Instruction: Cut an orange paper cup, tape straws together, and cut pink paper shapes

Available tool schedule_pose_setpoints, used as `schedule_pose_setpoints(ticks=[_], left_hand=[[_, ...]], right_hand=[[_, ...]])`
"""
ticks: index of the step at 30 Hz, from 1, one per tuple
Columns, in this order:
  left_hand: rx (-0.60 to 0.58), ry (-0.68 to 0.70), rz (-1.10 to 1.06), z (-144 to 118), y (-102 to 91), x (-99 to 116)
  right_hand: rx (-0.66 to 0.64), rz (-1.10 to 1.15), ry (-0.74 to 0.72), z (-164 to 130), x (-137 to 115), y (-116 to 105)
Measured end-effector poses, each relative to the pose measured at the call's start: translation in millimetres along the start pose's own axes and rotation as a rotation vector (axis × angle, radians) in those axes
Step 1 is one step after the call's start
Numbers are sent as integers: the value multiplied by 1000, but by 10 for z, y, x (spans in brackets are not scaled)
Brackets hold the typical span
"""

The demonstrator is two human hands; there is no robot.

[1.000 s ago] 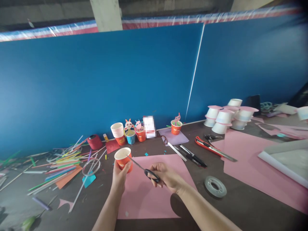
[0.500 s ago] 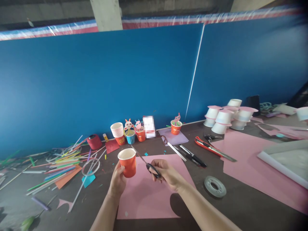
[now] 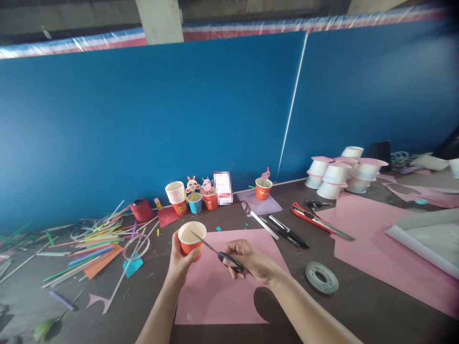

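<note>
Left hand [image 3: 180,260] was closed round the lower wall of a red paper cup [image 3: 191,237], held clear above the tabletop [image 3: 358,306], tilted with its mouth showing toward the camera. Right hand [image 3: 251,260] was closed through the black handles of a pair of scissors [image 3: 216,251]; fingers curled in the loops. Blades pointed up and left, tips at the cup's rim or just inside the mouth; could not tell whether the blades were parted or whether they touched the paper.

Both hands were above a pink paper sheet [image 3: 222,291] lying flat on the tabletop, near the front edge. A tape roll [image 3: 322,277] lay flat to the right of that sheet, apart from it. A larger pink sheet [image 3: 376,248] lay further right.

Left side: a loose scatter of coloured straws [image 3: 89,246], with a clear ring [image 3: 136,247] at its near edge. Against the blue back wall [image 3: 143,134]: a stack of red cups [image 3: 175,197], then decorated cups [image 3: 201,196] with small cut-out figures. A red utility knife [image 3: 310,217] and dark pens [image 3: 287,231] lay behind the tape roll. White upturned cups [image 3: 337,174] with pink discs were grouped at far right.
</note>
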State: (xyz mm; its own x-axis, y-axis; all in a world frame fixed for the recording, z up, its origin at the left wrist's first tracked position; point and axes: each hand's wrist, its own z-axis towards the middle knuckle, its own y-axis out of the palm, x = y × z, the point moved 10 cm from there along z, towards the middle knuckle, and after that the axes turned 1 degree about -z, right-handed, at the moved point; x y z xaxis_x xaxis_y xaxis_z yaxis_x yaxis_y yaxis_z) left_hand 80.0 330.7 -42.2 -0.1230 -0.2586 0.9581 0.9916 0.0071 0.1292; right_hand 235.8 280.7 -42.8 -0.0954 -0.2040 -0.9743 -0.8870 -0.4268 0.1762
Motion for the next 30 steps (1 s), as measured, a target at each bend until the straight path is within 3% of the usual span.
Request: schedule_pose_setpoints(ticks=[7,19,25,30], left_hand=[[-117,-6,-74,-20,108,5],[-18,277,426,-119,159,390],[25,538,536,-188,178,662],[29,544,535,-179,147,631]], right_hand=[[-43,77,21,-11,-23,46],[-80,57,48,-16,0,-61],[-117,74,-6,-24,-65,-113],[-127,-12,4,-40,-58,-165]])
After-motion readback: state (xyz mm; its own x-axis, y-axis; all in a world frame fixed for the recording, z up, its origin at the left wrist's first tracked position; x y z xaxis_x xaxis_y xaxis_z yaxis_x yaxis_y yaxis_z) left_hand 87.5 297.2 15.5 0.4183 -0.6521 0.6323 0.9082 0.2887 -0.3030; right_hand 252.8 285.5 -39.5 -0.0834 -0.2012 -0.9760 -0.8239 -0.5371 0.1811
